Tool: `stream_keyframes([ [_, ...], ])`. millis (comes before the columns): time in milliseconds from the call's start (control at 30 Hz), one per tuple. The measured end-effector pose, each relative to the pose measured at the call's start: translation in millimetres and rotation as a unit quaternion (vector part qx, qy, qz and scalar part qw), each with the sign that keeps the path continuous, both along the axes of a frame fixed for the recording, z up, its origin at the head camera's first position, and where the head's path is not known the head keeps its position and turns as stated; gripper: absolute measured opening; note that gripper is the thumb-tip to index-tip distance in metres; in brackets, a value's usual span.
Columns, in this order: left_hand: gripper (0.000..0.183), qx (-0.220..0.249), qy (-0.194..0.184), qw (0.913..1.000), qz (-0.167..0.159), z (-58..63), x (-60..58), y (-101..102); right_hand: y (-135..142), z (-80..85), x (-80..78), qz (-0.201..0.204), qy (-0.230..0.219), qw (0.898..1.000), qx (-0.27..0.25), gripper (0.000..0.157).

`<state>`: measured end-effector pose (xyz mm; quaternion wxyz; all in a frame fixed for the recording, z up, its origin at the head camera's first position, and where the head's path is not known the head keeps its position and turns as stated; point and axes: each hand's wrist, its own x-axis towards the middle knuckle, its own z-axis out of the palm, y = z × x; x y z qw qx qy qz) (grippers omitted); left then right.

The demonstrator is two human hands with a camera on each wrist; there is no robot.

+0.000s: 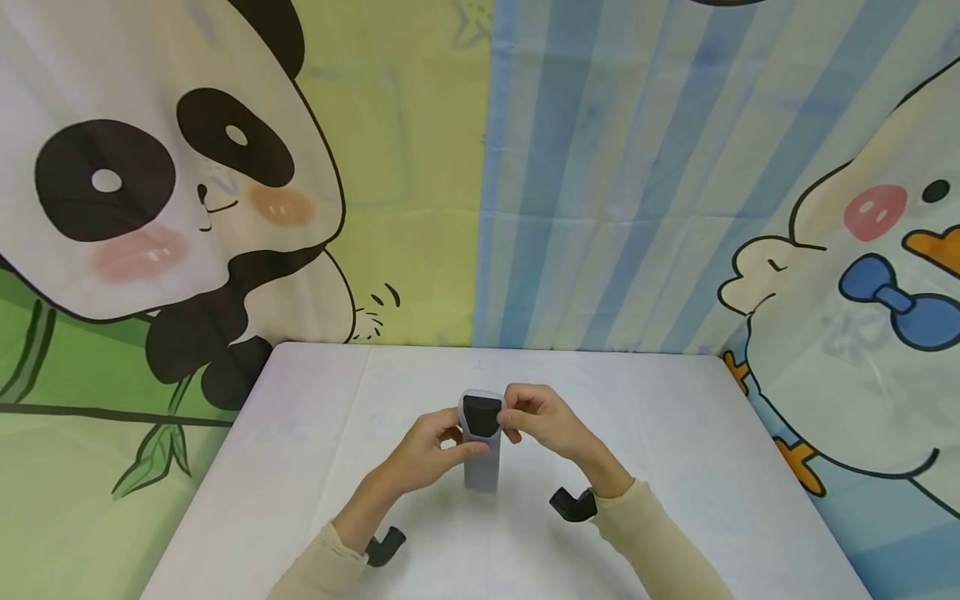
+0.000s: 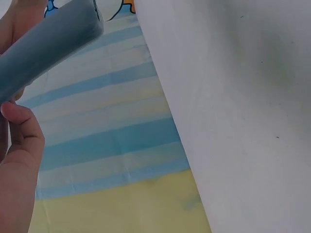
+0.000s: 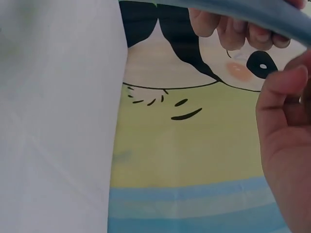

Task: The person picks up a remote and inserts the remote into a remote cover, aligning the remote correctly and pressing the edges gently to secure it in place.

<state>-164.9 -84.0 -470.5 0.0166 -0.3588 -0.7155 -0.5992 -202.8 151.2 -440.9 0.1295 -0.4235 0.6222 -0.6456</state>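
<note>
Over table, hands angled inward, holding grey device

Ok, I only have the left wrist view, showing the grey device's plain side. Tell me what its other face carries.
Observer: The head view shows a black panel near the top of the grey device.
Operator: Give me the left thumb's place on that face.
Observer: The left hand's thumb lies across it, below the panel.
Operator: Now the backdrop's left side.
Observer: A large printed panda.
</note>
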Motion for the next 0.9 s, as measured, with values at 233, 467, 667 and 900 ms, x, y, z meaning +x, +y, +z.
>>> stream_keyframes([
  [233,0.035,0.025,-0.023,0.9988,-0.034,2.8,2.1,-4.6,2.4,-0.4,-4.6,0.017,-0.015,1.000,-0.003,0.018],
  [467,0.035,-0.005,-0.028,0.9993,-0.023,2.8,0.7,-6.7,4.7,10.5,1.5,-0.027,0.012,0.999,0.019,0.009],
  [667,0.033,-0.028,-0.033,0.9981,-0.043,3.3,-0.4,-6.5,1.0,16.9,8.1,-0.008,0.038,0.995,0.088,0.016],
  [900,0.029,-0.033,-0.042,0.9943,-0.092,2.4,-3.0,-8.0,-0.6,11.2,7.0,0.070,0.014,0.991,0.117,0.030],
])
